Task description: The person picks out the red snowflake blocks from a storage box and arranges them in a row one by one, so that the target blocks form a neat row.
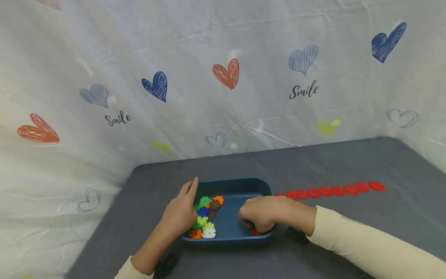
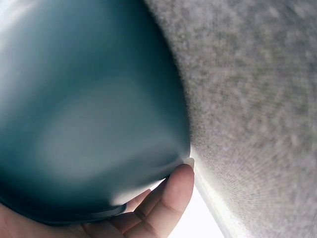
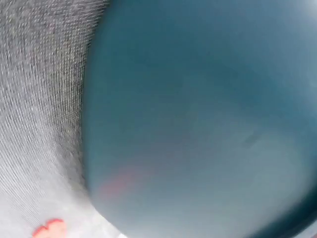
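A dark blue-green plastic bin (image 1: 230, 239) stands on the grey table. At its left end my left hand (image 1: 180, 212) grips the rim, and in the left wrist view its fingers (image 2: 178, 191) lie along the bin's outer wall. My right hand (image 1: 259, 214) reaches down inside the right end with fingers curled at a red plastic disc (image 1: 254, 231), mostly hidden below them. Notched flower-shaped discs in several colours lie at the bin's left side, among them a blue disc (image 1: 203, 211), a white disc (image 1: 209, 232) and a brown disc (image 1: 214, 204).
A row of red discs (image 1: 325, 191) extends right from behind the bin across the grey table (image 1: 348, 162). Behind the table hangs a white curtain (image 1: 188, 116) printed with hearts and words.
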Available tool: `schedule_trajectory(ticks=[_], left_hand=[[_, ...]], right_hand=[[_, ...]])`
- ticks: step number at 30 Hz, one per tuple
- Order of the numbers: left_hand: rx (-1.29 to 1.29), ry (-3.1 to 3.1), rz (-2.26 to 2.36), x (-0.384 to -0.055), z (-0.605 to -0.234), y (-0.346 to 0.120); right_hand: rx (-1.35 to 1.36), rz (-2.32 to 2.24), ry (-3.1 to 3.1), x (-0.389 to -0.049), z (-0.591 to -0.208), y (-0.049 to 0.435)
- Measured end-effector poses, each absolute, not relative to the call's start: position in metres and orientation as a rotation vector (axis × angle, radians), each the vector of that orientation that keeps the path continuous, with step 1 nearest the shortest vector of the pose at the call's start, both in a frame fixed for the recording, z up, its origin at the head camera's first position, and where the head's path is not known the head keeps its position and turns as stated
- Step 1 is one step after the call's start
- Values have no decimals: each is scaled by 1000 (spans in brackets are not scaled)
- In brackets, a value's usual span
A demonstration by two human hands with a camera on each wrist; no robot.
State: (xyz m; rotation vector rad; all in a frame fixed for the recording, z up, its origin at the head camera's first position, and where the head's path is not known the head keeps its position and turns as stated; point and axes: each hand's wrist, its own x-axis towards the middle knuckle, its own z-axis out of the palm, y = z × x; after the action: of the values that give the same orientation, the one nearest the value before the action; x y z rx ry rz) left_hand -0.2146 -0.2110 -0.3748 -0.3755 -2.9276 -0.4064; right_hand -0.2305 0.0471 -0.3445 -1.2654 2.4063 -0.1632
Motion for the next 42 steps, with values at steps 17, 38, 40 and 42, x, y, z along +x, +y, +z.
schedule_trajectory(ticks=[17, 38, 40, 42], left_hand=[[-381, -2921, -403, -215, -373, -211], [-384, -2919, -385, -215, -372, -210], [-387, -2917, -389, -215, -373, -211], [-388, -2917, -395, -214, -373, -211]], right_hand=[[-1231, -991, 2289, -244, -353, 59], [-971, -1433, 2199, -255, -344, 83], [-956, -1448, 2202, -256, -343, 87], [-941, -1454, 2215, -257, -341, 92]])
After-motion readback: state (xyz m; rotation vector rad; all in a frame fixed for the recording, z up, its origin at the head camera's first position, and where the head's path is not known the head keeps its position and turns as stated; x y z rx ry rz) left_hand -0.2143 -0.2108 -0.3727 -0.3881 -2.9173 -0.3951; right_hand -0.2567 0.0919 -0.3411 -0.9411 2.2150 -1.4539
